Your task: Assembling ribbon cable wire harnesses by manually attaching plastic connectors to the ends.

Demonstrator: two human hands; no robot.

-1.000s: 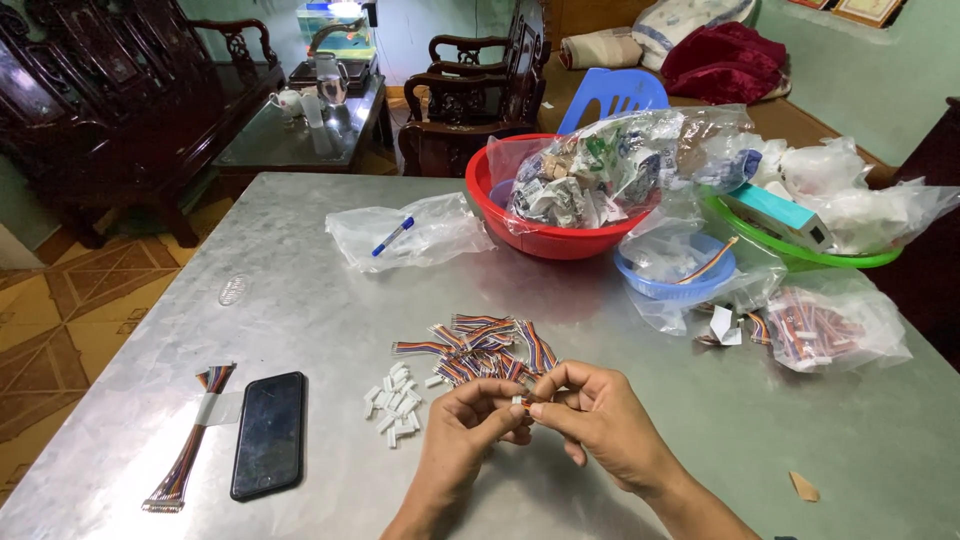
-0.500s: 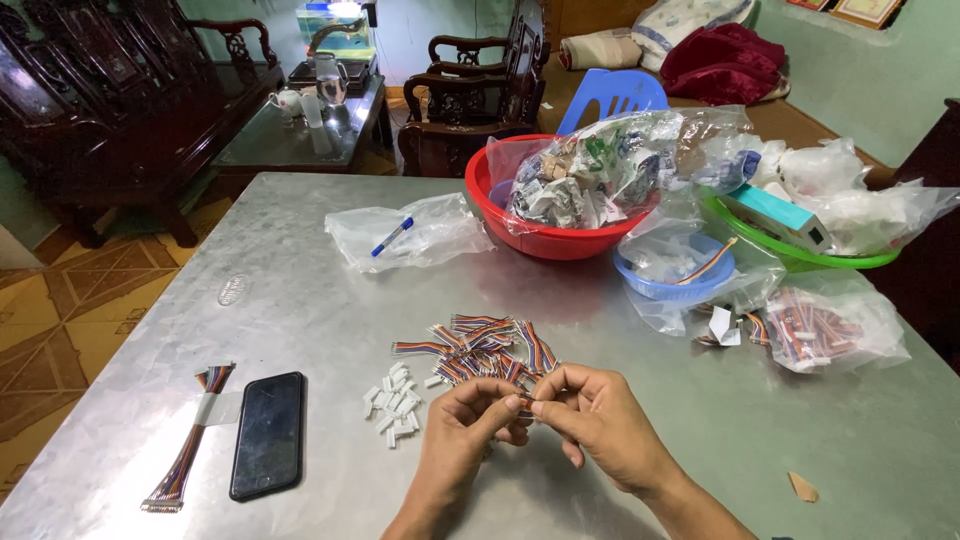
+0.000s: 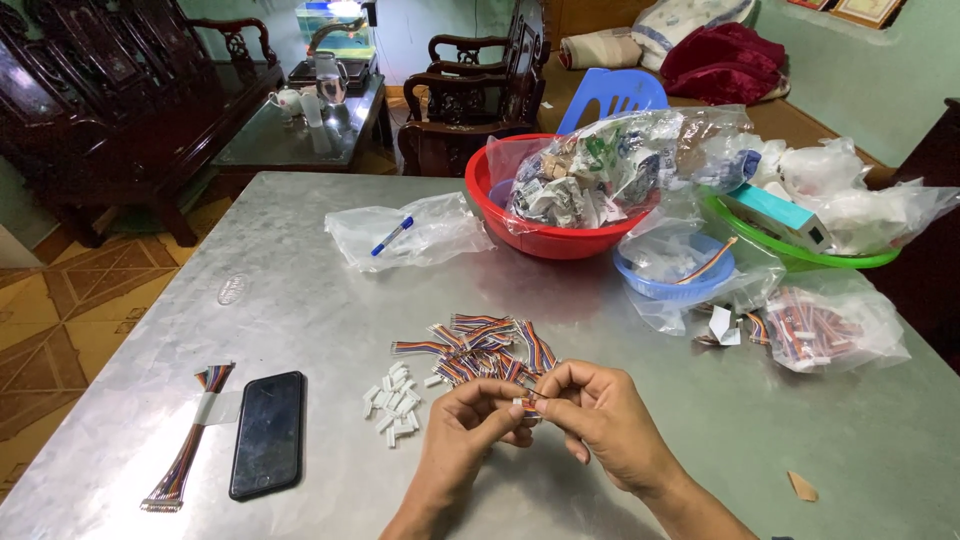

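**Tabletop inventory: wire pieces and connectors in hand**

Left hand (image 3: 470, 420): raised just above the tabletop (image 3: 300, 300); its fingers (image 3: 497, 397) are pinched narrow on a small white connector (image 3: 524, 404).

Right hand (image 3: 595, 420): set close against the left; its fingers are closed on the same connector and on a short multicoloured wire piece (image 3: 535, 392), which is held between the two hands.

Pile of multicoloured wire pieces (image 3: 485, 345): spread flat just beyond the hands.

Heap of white connectors (image 3: 395, 400): laid to the left of the hands, near the pile.

Black phone (image 3: 268, 432): placed face up near the left edge of the tabletop.

Long wire bundle (image 3: 188, 450): laid beside the phone, bound with a pale band.

Clear bag with a blue pen (image 3: 405, 232): found at the centre, far side.

Red basin (image 3: 545, 235): filled with a bag of crumpled scraps.

Blue bowl (image 3: 670, 285): wrapped in clear plastic, set just beside the red basin.

Green basin (image 3: 800, 250): seen at the right, loaded with white bags and a teal box.

Bag of wire pieces (image 3: 825, 325): laid at the right, in front of the green basin.
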